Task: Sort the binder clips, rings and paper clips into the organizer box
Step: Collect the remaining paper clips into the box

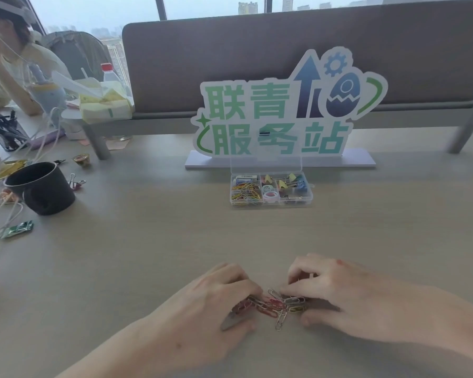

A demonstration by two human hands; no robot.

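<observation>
Both hands, left hand (219, 298) and right hand (336, 290), fingers curled around a paper clip pile (273, 305) on the counter (148, 255).

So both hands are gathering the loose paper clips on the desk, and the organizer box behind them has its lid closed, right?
Not quite. The head view shows the organizer box with its clear lid standing open, and its compartments already hold clips and rings. The rest holds: the left hand and right hand are both on the loose paper clips on the desk.
</observation>
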